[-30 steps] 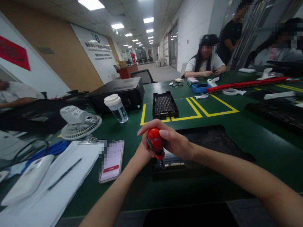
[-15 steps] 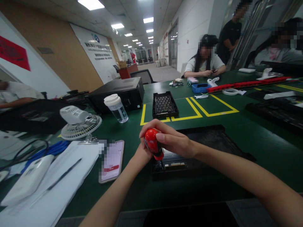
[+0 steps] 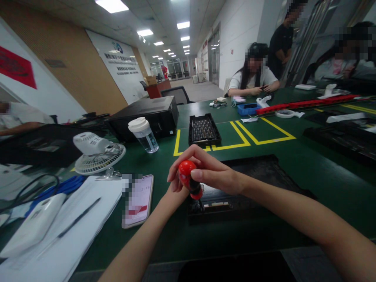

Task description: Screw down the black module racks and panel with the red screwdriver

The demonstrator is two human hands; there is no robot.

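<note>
My right hand (image 3: 214, 174) is closed round the red and black handle of a screwdriver (image 3: 187, 169). The tool stands nearly upright, its dark shaft pointing down at the near left part of a flat black rectangular panel (image 3: 252, 176) with a raised rim. Whether the tip sits in a screw cannot be made out. My left hand (image 3: 177, 194) is by the panel's near left corner, behind the right hand and the handle; its fingers are mostly hidden. Beyond the hands lies a black case of screwdriver bits (image 3: 205, 131).
To the left are a phone (image 3: 139, 199), a clipboard with papers (image 3: 88, 211), a pen (image 3: 79, 217), a white fan (image 3: 100, 156) and a lidded cup (image 3: 143, 135). A black computer case (image 3: 147, 115) stands behind. A co-worker (image 3: 254, 74) sits across the green table (image 3: 164, 250).
The fingers of my right hand have shifted around the screwdriver handle, which is turned so more of its black part shows. The panel and bit case stay in place.
</note>
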